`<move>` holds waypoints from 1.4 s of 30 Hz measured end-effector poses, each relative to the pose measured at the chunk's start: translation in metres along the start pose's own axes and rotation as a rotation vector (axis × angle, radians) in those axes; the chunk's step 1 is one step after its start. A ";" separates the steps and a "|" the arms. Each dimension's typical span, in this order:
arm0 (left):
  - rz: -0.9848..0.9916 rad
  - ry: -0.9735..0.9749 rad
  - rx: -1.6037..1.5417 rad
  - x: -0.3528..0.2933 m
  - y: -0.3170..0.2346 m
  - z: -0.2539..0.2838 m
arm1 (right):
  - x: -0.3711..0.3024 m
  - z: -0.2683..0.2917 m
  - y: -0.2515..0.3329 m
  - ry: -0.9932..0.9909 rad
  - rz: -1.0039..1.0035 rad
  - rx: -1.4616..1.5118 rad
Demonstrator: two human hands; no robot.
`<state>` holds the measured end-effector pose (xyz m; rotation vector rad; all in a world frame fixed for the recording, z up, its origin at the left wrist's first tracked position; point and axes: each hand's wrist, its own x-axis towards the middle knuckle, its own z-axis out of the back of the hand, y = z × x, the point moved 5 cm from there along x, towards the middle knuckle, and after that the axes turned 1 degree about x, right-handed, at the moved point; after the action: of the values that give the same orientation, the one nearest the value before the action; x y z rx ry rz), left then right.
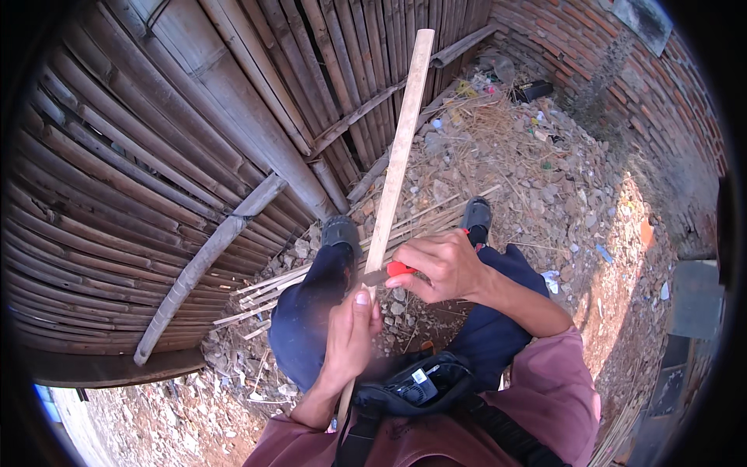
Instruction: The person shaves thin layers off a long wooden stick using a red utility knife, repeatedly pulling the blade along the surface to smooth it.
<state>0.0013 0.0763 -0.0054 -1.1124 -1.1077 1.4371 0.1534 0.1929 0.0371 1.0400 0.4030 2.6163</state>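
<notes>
2 bare hands work on 1 long bamboo strip that rises from the person's lap toward the bamboo fence. Left hand is clamped around the strip's lower end, thumb up against it. Right hand is closed on a red-handled knife, its blade touching the strip just above the left thumb. Thin bamboo slivers lie on the rubble ground beside the left knee. 2 dark shoes rest among the stones, near the brick wall.
</notes>
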 end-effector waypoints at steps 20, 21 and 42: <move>-0.029 -0.057 0.194 -0.008 -0.011 0.006 | 0.012 0.027 -0.026 -0.094 -0.076 -0.071; -0.029 -0.059 0.195 -0.009 -0.013 0.006 | 0.013 0.028 -0.025 -0.094 -0.067 -0.079; 0.167 0.064 0.138 -0.090 0.024 0.000 | 0.001 0.126 -0.185 -0.442 -0.717 -0.126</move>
<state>0.0072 -0.0159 -0.0198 -1.1657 -0.8743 1.5716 0.2722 0.3818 0.0586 1.1264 0.4015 1.7093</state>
